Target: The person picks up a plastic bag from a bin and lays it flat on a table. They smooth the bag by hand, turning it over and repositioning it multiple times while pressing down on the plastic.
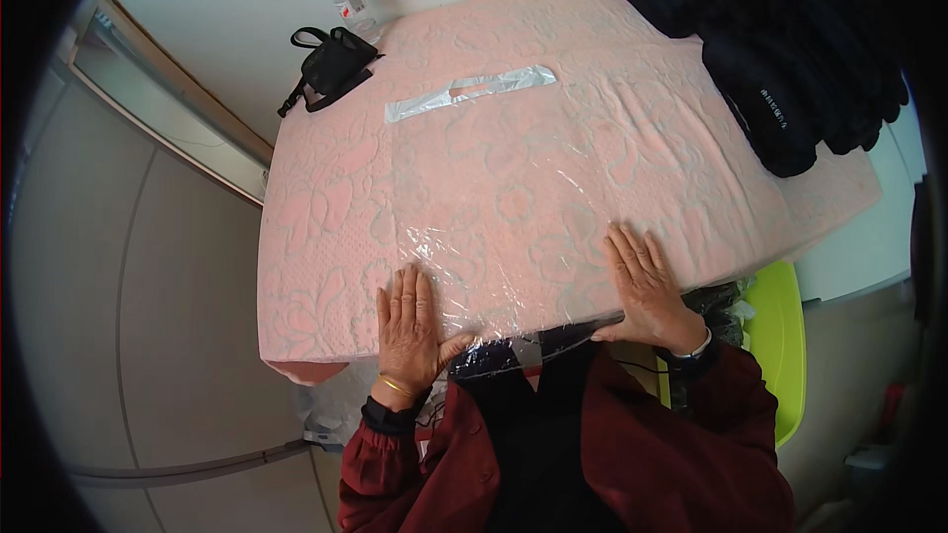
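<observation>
A clear plastic bag [494, 207] lies spread on a table draped with a pink patterned cloth [321, 227]. Its white handle strip [415, 107], with a cut-out slot, points to the far side, and its near end hangs over the table's front edge. My left hand [407, 321] rests flat on the bag's left side, fingers stretched out and thumb pointing inward. On the right, near the bag's other side, my right hand [647, 291] lies with fingers extended, its thumb at the table edge. Neither hand grips anything.
Several black padded rolls [760, 104] are piled at the far right. A small black strapped pouch [336, 64] and a clear plastic bottle [348, 2] stand at the far left, by the wall. Below the table's right side is a lime-green bin [780, 345].
</observation>
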Action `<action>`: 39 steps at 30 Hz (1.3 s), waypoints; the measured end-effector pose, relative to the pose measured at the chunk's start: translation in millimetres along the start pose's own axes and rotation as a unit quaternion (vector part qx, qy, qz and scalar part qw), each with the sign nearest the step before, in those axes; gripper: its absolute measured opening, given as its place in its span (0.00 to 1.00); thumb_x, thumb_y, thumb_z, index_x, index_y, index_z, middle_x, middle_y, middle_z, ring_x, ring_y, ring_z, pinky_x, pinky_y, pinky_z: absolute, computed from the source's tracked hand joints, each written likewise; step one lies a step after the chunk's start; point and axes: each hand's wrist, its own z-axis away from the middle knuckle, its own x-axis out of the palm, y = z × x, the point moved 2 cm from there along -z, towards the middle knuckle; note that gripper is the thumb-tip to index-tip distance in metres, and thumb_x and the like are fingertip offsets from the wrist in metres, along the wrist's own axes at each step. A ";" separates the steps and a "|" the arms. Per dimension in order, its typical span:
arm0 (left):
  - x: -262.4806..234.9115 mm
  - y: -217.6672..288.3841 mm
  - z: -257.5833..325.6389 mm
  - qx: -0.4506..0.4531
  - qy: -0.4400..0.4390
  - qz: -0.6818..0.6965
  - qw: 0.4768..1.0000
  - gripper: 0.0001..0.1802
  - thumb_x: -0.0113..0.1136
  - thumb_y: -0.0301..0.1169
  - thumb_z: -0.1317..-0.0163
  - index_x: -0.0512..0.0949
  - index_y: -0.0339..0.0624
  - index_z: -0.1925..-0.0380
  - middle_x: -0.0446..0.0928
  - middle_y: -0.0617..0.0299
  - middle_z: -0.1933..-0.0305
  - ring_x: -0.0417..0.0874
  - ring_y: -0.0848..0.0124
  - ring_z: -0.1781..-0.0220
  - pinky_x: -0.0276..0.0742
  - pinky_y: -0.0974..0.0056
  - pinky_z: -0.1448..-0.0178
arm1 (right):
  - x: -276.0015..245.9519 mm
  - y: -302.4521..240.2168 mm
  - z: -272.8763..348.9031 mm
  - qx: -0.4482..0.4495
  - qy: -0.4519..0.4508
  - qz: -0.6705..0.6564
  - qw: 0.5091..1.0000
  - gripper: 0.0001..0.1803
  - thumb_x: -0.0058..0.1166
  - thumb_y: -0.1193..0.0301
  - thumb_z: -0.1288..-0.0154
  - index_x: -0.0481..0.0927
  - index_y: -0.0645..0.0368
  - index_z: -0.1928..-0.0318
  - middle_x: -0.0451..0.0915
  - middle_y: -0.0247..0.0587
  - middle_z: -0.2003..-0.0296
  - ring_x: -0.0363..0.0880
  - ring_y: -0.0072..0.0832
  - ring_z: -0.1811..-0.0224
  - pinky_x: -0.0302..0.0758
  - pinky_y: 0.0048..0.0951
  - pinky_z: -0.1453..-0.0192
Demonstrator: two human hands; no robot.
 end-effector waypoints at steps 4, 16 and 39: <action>15.3 -2.4 51.1 0.000 0.013 -0.023 1.000 0.59 0.46 0.72 0.39 0.57 0.28 0.27 0.57 0.40 0.22 0.56 0.46 0.20 0.42 0.38 0.19 | 4.8 -17.0 35.8 -0.019 0.001 0.006 1.000 0.70 0.68 0.34 0.55 0.52 0.73 0.26 0.50 0.59 0.23 0.43 0.52 0.18 0.39 0.57 0.18; -35.0 68.6 8.2 0.093 0.066 0.098 0.989 0.61 0.66 0.64 0.48 0.57 0.27 0.27 0.55 0.37 0.22 0.56 0.40 0.21 0.46 0.37 0.21 | -9.2 -43.3 4.1 -0.050 0.087 -0.050 0.994 0.64 0.66 0.36 0.51 0.57 0.73 0.28 0.52 0.60 0.24 0.45 0.52 0.19 0.43 0.59 0.19; -5.9 -33.7 -15.6 -0.026 -0.023 -0.003 0.999 0.54 0.44 0.67 0.33 0.56 0.25 0.27 0.55 0.38 0.22 0.54 0.41 0.20 0.45 0.40 0.20 | -7.9 16.0 -8.6 0.007 -0.010 0.003 1.000 0.73 0.77 0.45 0.64 0.50 0.72 0.25 0.50 0.58 0.23 0.43 0.50 0.18 0.41 0.54 0.17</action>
